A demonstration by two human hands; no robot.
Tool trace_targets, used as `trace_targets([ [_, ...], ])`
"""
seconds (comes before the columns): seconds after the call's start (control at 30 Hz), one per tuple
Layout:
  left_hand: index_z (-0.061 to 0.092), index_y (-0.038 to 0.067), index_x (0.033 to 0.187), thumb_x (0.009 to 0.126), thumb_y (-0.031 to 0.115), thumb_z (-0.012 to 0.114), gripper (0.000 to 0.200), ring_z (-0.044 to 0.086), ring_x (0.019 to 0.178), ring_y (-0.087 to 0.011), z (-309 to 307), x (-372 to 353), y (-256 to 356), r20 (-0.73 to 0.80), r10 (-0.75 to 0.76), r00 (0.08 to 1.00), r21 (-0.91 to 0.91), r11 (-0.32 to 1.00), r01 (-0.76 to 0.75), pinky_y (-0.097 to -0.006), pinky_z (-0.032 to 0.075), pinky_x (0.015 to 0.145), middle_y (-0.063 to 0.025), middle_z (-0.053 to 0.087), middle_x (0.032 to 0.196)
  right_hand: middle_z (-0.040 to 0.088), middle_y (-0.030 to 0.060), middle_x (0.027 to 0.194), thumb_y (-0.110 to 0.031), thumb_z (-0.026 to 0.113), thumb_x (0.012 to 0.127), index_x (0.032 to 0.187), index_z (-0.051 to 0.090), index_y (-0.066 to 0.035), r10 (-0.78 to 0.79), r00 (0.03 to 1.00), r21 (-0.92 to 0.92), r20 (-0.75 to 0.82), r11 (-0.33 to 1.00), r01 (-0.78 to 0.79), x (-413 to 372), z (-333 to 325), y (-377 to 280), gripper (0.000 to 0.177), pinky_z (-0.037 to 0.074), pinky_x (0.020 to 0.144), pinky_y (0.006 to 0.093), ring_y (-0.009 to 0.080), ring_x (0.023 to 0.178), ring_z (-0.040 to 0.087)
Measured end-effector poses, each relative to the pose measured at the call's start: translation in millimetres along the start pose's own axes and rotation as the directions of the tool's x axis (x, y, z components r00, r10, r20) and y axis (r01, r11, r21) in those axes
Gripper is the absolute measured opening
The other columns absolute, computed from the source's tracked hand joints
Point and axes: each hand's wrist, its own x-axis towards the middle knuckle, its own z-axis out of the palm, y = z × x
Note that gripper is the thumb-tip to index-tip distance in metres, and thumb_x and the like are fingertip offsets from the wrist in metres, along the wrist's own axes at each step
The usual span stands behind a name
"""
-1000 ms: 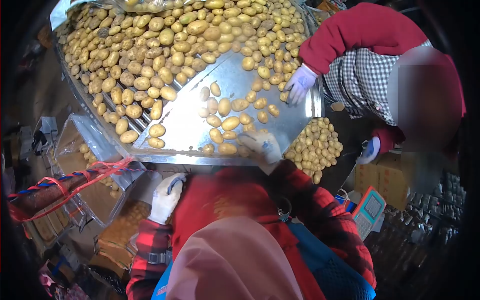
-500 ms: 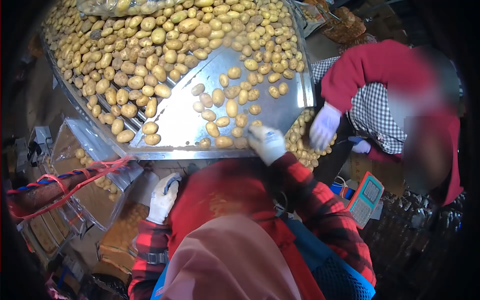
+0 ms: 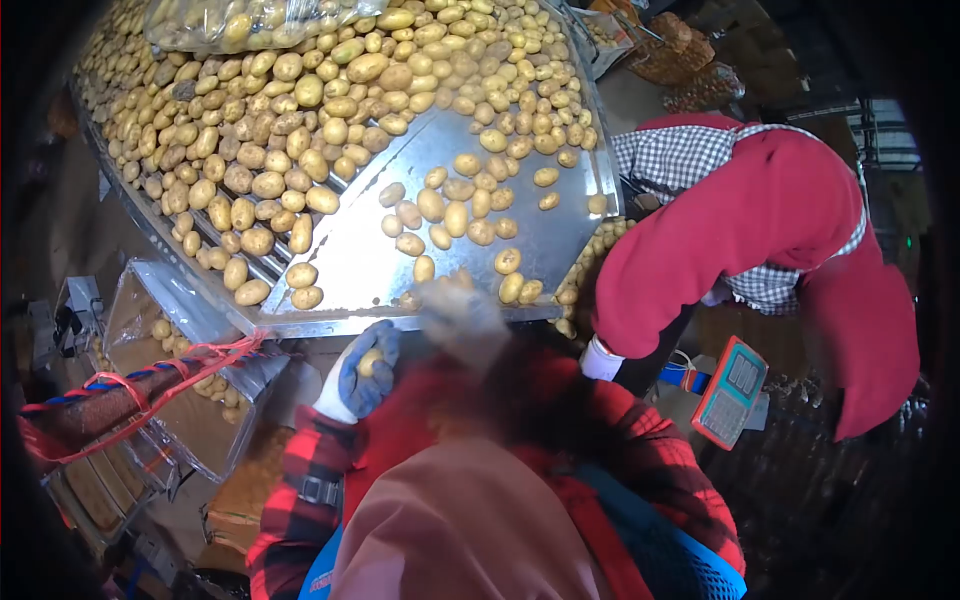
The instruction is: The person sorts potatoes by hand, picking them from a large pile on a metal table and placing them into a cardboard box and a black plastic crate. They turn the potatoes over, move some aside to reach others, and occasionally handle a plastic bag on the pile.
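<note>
My left hand [image 3: 362, 376], in a white glove with a blue-grey palm, is turned up below the table's front edge, its fingers curled round a small potato [image 3: 371, 362]. My right hand [image 3: 463, 318], in a whitish glove, is smeared by motion over the front edge of the metal table [image 3: 350, 235]; whether it holds anything cannot be made out. Just beyond it, a few potatoes [image 3: 508, 261] lie near the edge. More loose potatoes [image 3: 456, 218] are scattered over the bare metal, with a large heap [image 3: 250, 130] behind them.
A co-worker in red sleeves [image 3: 740, 215] bends down at the right, beside potatoes below the table corner. A red-framed scale [image 3: 730, 392] stands at lower right. At left are a rope-wrapped bar [image 3: 110, 410] and a plastic-lined box [image 3: 165, 350]. A clear bag of potatoes [image 3: 250, 22] lies on the heap.
My right hand has moved left along the edge. My left hand has risen, turned up and now holds a potato. Some potatoes near the edge have shifted or gone. The co-worker has bent lower.
</note>
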Motion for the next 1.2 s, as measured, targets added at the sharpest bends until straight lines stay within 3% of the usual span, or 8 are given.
trace_targets([
  [0.37,0.050,0.006,0.142,0.098,0.007,0.055,0.045,0.061,0.120,-0.0230,0,-49,-26,0.179,0.798,0.575,0.974,-0.061,-0.219,-0.0337,0.053,0.098,-0.0120,0.060,0.134,0.061,0.0169,0.114,-0.016,0.064,0.088,0.123,0.058,-0.005,0.092,0.992,-0.563,-0.081,0.817,-0.122,68,62,10,0.037,0.052,0.077,0.0410,0.0268,0.093,0.065],
  [0.47,0.050,0.007,0.141,0.097,0.005,0.055,0.045,0.062,0.117,-0.0223,9,-67,-30,0.006,0.884,0.468,0.941,0.154,-0.302,-0.0339,0.054,0.096,-0.0113,0.061,0.132,0.065,0.0185,0.104,-0.015,0.065,0.081,0.130,0.057,-0.007,0.250,0.907,0.050,-0.339,0.967,-0.248,84,36,34,0.050,0.054,0.079,0.0485,0.0359,0.092,0.067],
  [0.67,0.055,0.008,0.138,0.096,0.005,0.058,0.042,0.064,0.114,-0.0222,18,-69,-33,-0.025,0.867,0.498,0.957,0.165,-0.240,-0.0327,0.055,0.093,-0.0113,0.064,0.128,0.070,0.0180,0.106,-0.032,0.063,0.090,0.115,0.059,-0.010,0.683,0.610,-0.527,-0.401,0.373,-0.764,86,-17,140,0.034,0.055,0.081,0.0463,0.0317,0.096,0.071],
  [0.73,0.052,0.005,0.141,0.098,0.006,0.057,0.043,0.064,0.115,-0.0227,38,-53,-35,0.411,0.433,0.802,0.376,-0.882,0.284,-0.0325,0.055,0.093,-0.0116,0.064,0.128,0.069,0.0184,0.111,-0.033,0.064,0.089,0.121,0.058,-0.011,0.706,0.611,-0.489,-0.359,0.415,-0.767,92,-24,151,0.039,0.054,0.084,0.0471,0.0335,0.099,0.070],
  [0.87,0.050,-0.004,0.139,0.100,0.006,0.059,0.042,0.059,0.126,-0.0256,39,-15,-18,-0.107,0.724,0.682,0.968,0.231,-0.093,-0.0330,0.049,0.103,-0.0194,0.060,0.134,0.068,0.0181,0.123,-0.036,0.064,0.087,0.141,0.052,-0.018,0.737,0.615,-0.337,-0.280,0.525,-0.782,96,-42,150,0.059,0.052,0.096,0.0485,0.0373,0.113,0.066],
  [1.0,0.045,-0.003,0.143,0.101,0.012,0.061,0.047,0.061,0.124,-0.0254,47,1,2,0.350,0.445,0.824,0.381,-0.872,0.308,-0.0342,0.050,0.101,-0.0171,0.062,0.130,0.067,0.0183,0.126,-0.038,0.069,0.085,0.140,0.057,-0.017,0.780,0.578,-0.053,-0.240,0.584,-0.810,87,-41,116,0.060,0.053,0.096,0.0448,0.0295,0.115,0.067],
  [1.13,0.045,0.003,0.145,0.098,0.001,0.062,0.050,0.059,0.127,-0.0246,60,33,-1,0.026,0.866,0.499,0.995,0.025,-0.096,-0.0329,0.051,0.100,-0.0143,0.060,0.132,0.071,0.0209,0.112,-0.022,0.069,0.083,0.130,0.065,-0.007,0.535,0.845,0.187,-0.031,0.833,-0.520,84,-11,31,0.049,0.054,0.095,0.0421,0.0357,0.110,0.068],
  [1.2,0.044,0.004,0.146,0.101,0.006,0.058,0.047,0.058,0.126,-0.0234,62,21,11,0.036,0.843,0.536,0.999,-0.042,-0.002,-0.0326,0.051,0.100,-0.0129,0.058,0.134,0.071,0.0198,0.112,-0.019,0.068,0.084,0.128,0.064,-0.007,0.439,0.898,0.086,-0.013,0.896,-0.437,93,19,24,0.046,0.054,0.093,0.0430,0.0351,0.109,0.067],
])
